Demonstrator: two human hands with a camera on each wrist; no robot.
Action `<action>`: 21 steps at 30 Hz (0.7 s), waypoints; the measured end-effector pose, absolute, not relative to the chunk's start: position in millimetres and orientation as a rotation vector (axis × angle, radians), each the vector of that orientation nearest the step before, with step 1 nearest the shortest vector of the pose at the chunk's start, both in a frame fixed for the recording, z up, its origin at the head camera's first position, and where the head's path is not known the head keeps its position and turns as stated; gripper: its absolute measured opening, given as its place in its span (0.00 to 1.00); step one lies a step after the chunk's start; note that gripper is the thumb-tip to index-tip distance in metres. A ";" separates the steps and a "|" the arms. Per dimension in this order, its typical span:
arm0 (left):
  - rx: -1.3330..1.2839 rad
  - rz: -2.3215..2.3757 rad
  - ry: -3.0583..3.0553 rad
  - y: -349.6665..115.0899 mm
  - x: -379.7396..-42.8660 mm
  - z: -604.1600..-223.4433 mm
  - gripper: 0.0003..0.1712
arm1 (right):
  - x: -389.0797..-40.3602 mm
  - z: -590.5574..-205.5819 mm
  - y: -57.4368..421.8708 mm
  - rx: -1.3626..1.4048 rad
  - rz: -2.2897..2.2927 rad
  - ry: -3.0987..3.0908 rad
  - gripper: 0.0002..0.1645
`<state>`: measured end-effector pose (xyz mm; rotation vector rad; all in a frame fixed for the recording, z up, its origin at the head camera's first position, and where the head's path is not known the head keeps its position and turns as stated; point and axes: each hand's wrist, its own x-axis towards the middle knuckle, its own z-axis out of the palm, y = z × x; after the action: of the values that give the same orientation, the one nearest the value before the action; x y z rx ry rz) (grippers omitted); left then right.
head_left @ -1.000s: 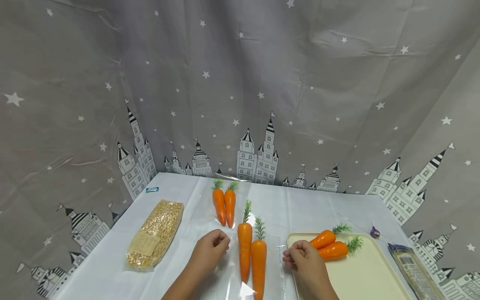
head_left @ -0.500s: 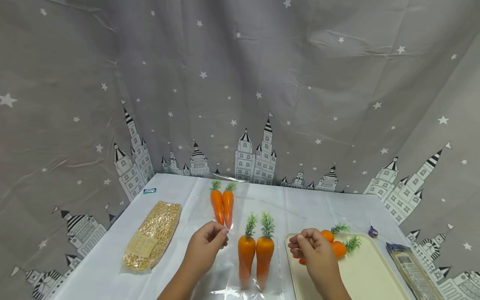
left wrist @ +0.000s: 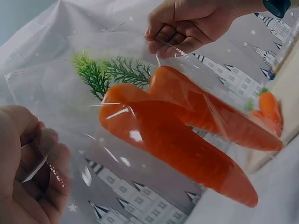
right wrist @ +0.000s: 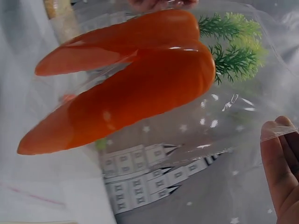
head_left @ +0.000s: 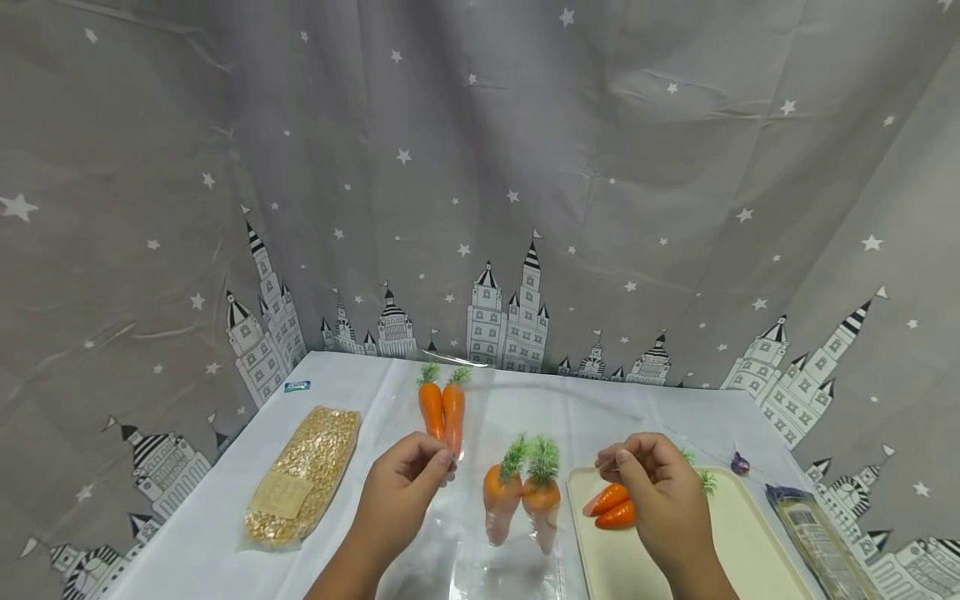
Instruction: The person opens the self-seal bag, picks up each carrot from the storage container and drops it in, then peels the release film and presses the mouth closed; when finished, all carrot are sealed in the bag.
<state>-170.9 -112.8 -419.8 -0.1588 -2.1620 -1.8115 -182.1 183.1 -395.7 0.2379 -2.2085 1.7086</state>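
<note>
My left hand [head_left: 405, 492] and right hand [head_left: 660, 500] each pinch one side of a clear plastic bag [left wrist: 42, 88] between thumb and fingers. Two orange carrots [head_left: 501, 487] with green leafy tops hang side by side in the bag, leaves up, tips down. In the left wrist view the orange carrot bodies [left wrist: 173, 144] show through the plastic. From the right wrist view, the leafy tops [right wrist: 233, 51] lie within the bag, near its pinched edge. Behind my left hand, two more carrots [head_left: 431, 408] lie in another clear bag on the table.
A cream tray [head_left: 742, 533] with two carrots [head_left: 615, 508] stands at the right, partly behind my right hand. A bag of yellow kernels [head_left: 303, 475] lies left. Farther right are a small purple item [head_left: 740, 463] and a long package [head_left: 821, 533]. A starry grey curtain [head_left: 480, 167] hangs behind.
Both hands have risen, pulling the bag up from the table. Its two carrots have swung from lying flat to hanging with their tips down. My right hand has shifted rightward over the tray.
</note>
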 end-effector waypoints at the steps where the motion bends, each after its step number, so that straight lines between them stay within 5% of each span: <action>1: -0.177 -1.806 -2.153 -112.8 -170.1 -418.0 0.05 | -181.3 -393.5 183.5 0.242 1.696 -2.203 0.04; 21: -0.526 -1.870 -2.158 -118.3 -183.7 -464.6 0.09 | -181.2 -421.9 189.5 0.385 1.780 -2.215 0.04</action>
<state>-183.7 -118.3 -464.6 -0.5261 -2.1583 -1.8703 -181.2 189.5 -421.9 0.3845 -2.2151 1.7800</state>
